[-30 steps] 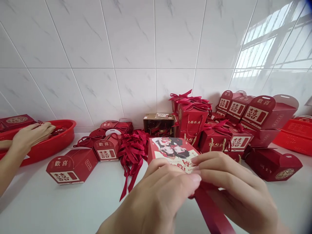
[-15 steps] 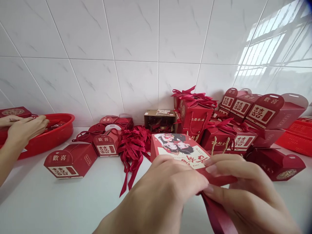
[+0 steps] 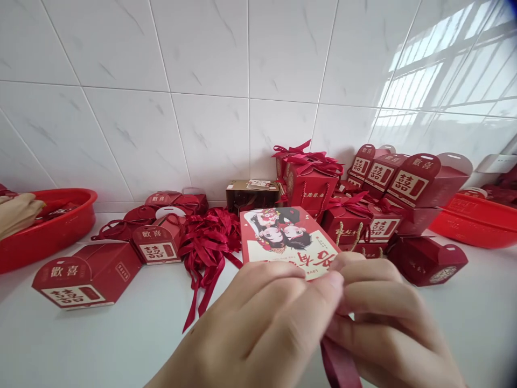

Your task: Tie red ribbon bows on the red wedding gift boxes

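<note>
In front of me is a red gift box (image 3: pixel 291 237) printed with a cartoon couple and lettering. My left hand (image 3: pixel 258 318) is closed over its near end, thumb and fingertips pressed together. Against it, my right hand (image 3: pixel 383 312) is closed too, its fingertips pinching at the same corner where a dark red ribbon (image 3: pixel 339 364) comes out and hangs down. The fingers hide the ribbon's upper part and the near edge of the box. Just beyond lies a heap of loose red ribbons (image 3: pixel 210 237).
Several finished-looking red boxes (image 3: pixel 311 186) with bows and more handled boxes (image 3: pixel 416 178) stand at right. A single red box (image 3: pixel 86 272) sits at left. Red basins (image 3: pixel 76 199) flank the white table (image 3: pixel 133 339). Another person's hand (image 3: pixel 18 215) is over the left one. A cardboard carton (image 3: pixel 232 188) stands by the wall.
The view has turned to the right, so the surroundings sit further left. My thumbs and fingertips have drawn closer together at the box corner. The other person's hands are now mostly out of frame.
</note>
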Demonstrator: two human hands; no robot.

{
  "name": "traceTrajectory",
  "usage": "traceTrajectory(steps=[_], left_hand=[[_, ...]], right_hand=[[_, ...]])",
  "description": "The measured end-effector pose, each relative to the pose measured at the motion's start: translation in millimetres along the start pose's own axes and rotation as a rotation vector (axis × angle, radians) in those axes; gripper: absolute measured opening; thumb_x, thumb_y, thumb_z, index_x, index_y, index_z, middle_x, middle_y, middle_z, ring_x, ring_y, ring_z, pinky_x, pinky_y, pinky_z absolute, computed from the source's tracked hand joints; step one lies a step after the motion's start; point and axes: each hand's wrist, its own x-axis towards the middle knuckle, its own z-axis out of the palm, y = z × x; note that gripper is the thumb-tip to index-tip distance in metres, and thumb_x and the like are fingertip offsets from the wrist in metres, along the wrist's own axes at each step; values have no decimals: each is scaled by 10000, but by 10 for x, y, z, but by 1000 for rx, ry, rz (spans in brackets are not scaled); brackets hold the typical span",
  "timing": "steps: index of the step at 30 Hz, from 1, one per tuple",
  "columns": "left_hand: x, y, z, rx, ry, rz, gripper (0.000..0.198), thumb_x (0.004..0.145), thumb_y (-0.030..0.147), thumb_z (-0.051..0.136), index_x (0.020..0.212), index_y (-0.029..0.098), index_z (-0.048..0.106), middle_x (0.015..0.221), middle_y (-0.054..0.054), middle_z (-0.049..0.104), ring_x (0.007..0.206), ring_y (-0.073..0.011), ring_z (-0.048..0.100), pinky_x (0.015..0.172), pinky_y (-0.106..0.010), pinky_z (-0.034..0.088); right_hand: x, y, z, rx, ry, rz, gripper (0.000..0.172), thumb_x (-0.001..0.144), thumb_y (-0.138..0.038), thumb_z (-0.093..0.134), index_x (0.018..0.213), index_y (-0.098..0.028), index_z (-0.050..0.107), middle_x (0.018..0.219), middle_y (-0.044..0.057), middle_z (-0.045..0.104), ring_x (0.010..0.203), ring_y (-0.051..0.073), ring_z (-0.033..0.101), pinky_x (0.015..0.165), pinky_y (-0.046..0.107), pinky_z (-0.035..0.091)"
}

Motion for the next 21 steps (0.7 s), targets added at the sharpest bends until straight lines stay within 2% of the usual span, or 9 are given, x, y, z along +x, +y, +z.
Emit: traceTrajectory(steps=[3,6,11,16,21], left_hand=[[10,-84,17,83,-42,0,468,870,79,441,1324,194,435,1117,-61,681,1026,-177,651,963,-272,518],[31,-169,34,114,-54,-14,434,841,31,406,1238,197,454,1038,-45,682,971,-142,663,898,-227,542],[34,-253,6,117,-111,-32,360,846,40,381,1144,226,456,955,-20,674,896,-113,673,838,-192,555],[-1,-261,-27,190,-97,-58,357,836,58,407,1136,245,456,954,-5,689,873,-115,693,827,-182,560],[37,-260,-37,176,-129,-92,266,859,123,442,1081,262,485,904,39,710,773,-89,709,741,-117,560]], right_hand=[[-21,53,107,8,82,-92,148,798,21,595,815,-123,627,878,59,584,889,186,596,767,365,561],[-37,96,201,50,128,-59,192,786,57,576,839,-124,615,874,58,568,852,171,579,681,325,542],[-50,115,269,117,108,12,216,808,56,521,869,-142,580,874,59,552,785,148,544,647,319,511],[-39,90,262,180,87,104,181,828,10,530,847,-166,565,869,49,505,769,132,534,626,273,508],[-46,99,288,225,71,116,175,853,-5,509,874,-170,562,878,52,484,791,133,544,642,261,526]])
